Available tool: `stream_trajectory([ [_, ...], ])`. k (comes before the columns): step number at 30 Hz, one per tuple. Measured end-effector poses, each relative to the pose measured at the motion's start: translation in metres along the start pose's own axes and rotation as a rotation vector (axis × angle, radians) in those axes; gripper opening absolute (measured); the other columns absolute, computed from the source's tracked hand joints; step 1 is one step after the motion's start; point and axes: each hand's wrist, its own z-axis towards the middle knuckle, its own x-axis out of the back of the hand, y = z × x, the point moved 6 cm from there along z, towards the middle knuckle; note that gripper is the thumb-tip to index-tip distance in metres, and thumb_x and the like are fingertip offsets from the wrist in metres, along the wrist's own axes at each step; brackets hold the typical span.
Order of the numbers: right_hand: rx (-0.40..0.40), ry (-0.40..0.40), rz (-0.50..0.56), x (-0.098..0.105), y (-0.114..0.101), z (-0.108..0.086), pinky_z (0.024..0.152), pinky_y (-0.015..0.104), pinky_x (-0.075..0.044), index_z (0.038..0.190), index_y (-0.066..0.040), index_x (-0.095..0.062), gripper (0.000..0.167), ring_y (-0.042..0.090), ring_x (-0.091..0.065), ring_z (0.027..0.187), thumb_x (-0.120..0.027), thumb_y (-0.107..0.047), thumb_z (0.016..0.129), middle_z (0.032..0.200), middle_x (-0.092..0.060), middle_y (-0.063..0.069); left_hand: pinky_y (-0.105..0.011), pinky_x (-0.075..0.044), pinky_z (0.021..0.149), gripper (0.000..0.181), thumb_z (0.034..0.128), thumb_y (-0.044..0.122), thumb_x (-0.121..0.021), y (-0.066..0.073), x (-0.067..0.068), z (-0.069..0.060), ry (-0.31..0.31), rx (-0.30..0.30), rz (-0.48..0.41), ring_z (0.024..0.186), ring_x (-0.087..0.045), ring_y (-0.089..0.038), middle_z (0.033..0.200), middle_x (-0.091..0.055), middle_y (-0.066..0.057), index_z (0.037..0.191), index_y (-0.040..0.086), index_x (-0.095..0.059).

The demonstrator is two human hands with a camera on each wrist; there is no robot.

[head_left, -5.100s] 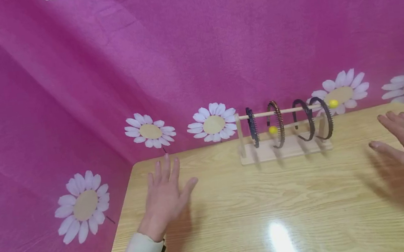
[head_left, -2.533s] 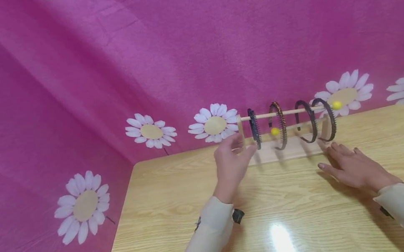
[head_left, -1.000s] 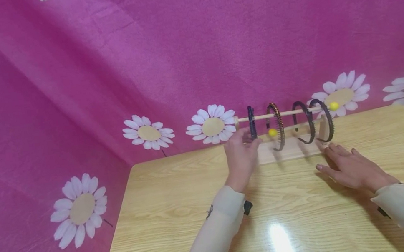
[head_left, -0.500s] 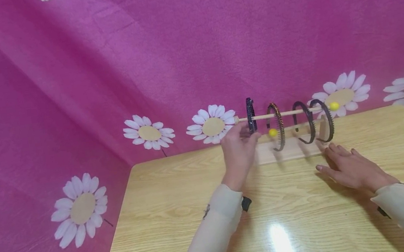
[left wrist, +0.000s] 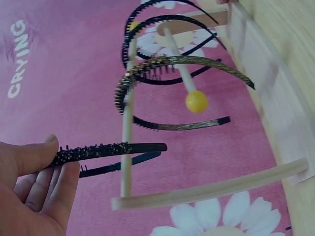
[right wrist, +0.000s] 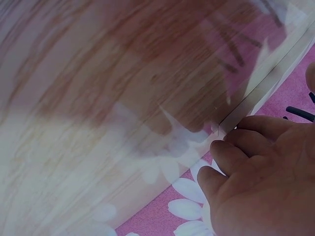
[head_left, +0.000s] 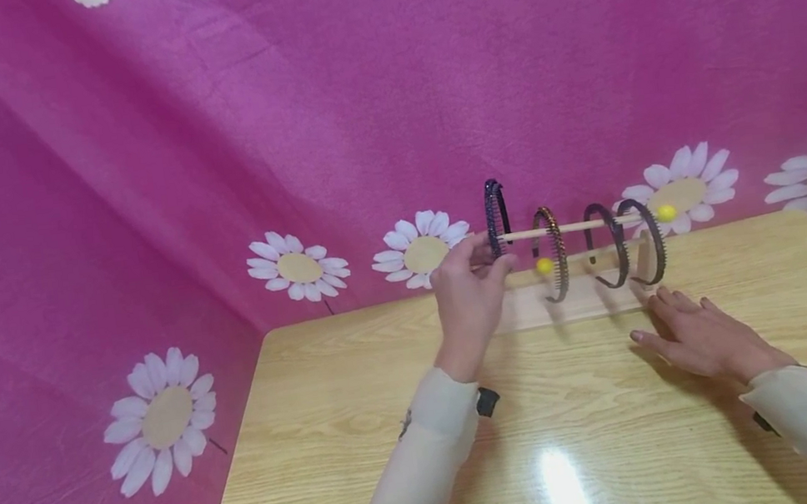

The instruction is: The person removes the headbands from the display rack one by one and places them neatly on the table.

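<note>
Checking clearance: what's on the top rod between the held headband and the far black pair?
Just the gold headband; the rod is otherwise bare there, as the left wrist view shows.

Room type unclear: magenta cloth (head_left: 501, 63) (daisy-printed) backs a wood-grain table (head_left: 317, 414).

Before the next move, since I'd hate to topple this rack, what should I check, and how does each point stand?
1. Left hand gripping the sparkly black headband: ok.
2. That headband clear of the rail: not ok, the rail runs between its two sides.
3. Rack upright: ok.
4. Right hand at the rack's end: ok; pressing on it: cannot tell.
5. Gold-patterned headband apart from the held one: ok.
</note>
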Motion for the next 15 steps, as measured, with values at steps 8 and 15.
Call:
stream_trajectory([
  [8, -0.002, -0.003, -0.007, -0.001, 0.002, 0.0, 0.109, 0.076, -0.013, 0.16, -0.003, -0.015, 0.082, 0.059, -0.022, 0.138, -0.048, -0.053, 0.103, 0.153, -0.022, 0.04, -0.015, -0.057, 0.073, 0.03, 0.0767, -0.002, -0.085, 0.009, 0.009, 0.002, 0.04, -0.034, -0.046, 0.08, -0.071, -0.017, 0.089, -0.073, -0.013, 0.104, -0.006, -0.072],
  [15, -0.003, -0.009, -0.016, -0.002, 0.002, 0.001, 0.109, 0.076, -0.013, 0.158, 0.0, -0.018, 0.083, 0.06, -0.022, 0.138, -0.048, -0.053, 0.103, 0.152, -0.022, 0.041, -0.02, -0.058, 0.074, 0.031, 0.0766, -0.005, -0.084, 0.014, 0.021, 0.0, 0.074, -0.07, -0.113, 0.081, -0.072, -0.019, 0.09, -0.073, -0.014, 0.105, -0.007, -0.071],
])
